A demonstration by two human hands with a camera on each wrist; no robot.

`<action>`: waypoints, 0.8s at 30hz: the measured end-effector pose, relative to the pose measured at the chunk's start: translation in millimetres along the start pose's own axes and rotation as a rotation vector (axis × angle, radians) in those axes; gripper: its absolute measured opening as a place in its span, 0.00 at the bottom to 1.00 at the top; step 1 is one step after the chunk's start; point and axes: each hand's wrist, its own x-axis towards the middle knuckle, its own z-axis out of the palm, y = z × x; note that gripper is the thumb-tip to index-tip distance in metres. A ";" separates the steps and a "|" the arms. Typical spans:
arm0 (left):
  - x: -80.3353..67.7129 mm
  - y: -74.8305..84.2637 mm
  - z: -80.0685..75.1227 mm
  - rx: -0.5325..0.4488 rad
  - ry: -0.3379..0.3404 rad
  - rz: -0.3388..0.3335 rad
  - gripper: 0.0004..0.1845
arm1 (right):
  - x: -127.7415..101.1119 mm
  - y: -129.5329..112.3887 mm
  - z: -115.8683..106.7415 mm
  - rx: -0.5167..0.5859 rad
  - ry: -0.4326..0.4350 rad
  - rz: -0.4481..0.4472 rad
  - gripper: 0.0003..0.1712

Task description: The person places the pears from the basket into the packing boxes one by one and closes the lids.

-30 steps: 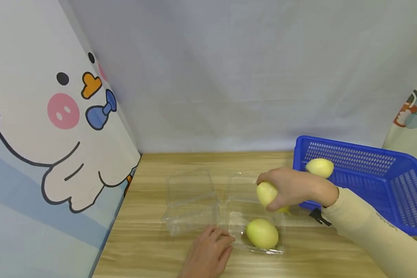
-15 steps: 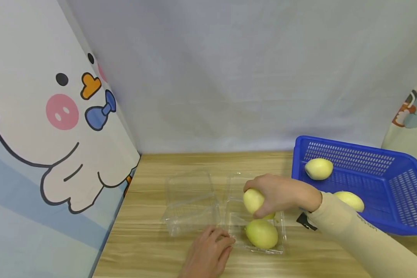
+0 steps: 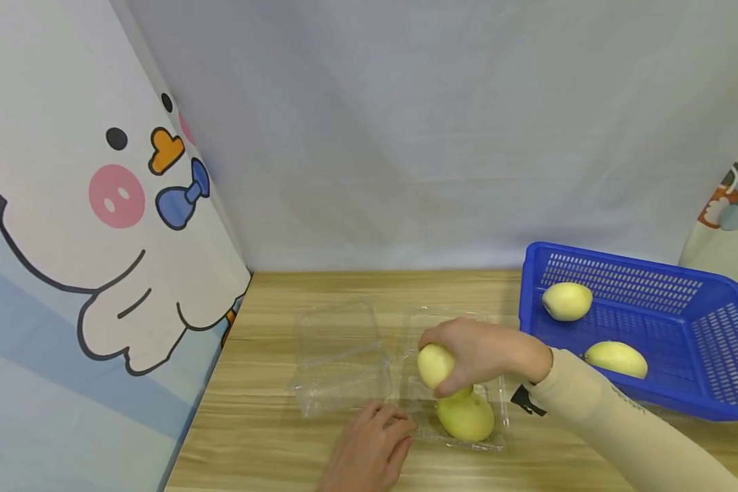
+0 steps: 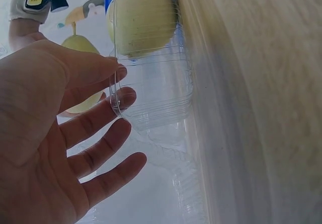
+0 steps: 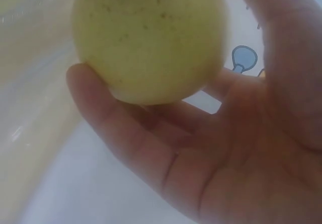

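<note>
My right hand [image 3: 476, 352] is curled around a pale yellow-green pear [image 3: 435, 365], fingers and thumb wrapped over its top and sides, holding it low over the clear plastic clamshell container [image 3: 495, 400] on the light wooden table [image 3: 270, 321]. In the right wrist view the same pear [image 5: 148, 38] fills most of the frame against my fingers [image 5: 110, 128], and its upper end is cut off by the edge, so I cannot see any stem. A second yellow-green pear [image 3: 465, 417] already lies in the near part of the container, just below the held one; whether the two touch I cannot tell, since my hand covers the gap between them.

My left hand [image 3: 369, 451] lies flat with straight, spread fingers at the container's near left corner, gripping nothing. In the left wrist view the fingertips [image 4: 121, 98] press against the clear wall, and the resting pear [image 4: 141, 17] shows through it, distorted by the ribbed plastic. The container's open lid half [image 3: 338, 359] spreads to the left and is hard to trace against the wood.

A blue perforated plastic basket [image 3: 701, 301] sits to the right, cropped by the frame edge, with two more pears, one at the back [image 3: 567, 301] and one nearer [image 3: 616, 359]. My cream sleeve [image 3: 621, 430] hides part of its front rim.
</note>
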 end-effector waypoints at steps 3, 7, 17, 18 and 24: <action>0.2 -0.1 0.7 -0.001 0.010 0.005 0.06 | 2.4 -1.0 3.4 0.004 -0.004 -0.016 0.32; 0.3 -0.1 1.1 0.006 0.015 0.007 0.06 | 5.0 -1.1 9.2 -0.018 0.007 -0.032 0.31; -0.6 0.8 1.1 0.010 0.024 -0.003 0.06 | 13.4 1.2 21.1 -0.021 0.019 -0.047 0.31; -0.5 0.8 1.0 0.010 0.024 -0.004 0.06 | 14.6 1.3 22.9 -0.021 0.016 -0.051 0.31; -0.4 1.3 0.4 0.007 0.011 -0.013 0.05 | 21.5 0.5 33.5 -0.016 0.009 -0.049 0.30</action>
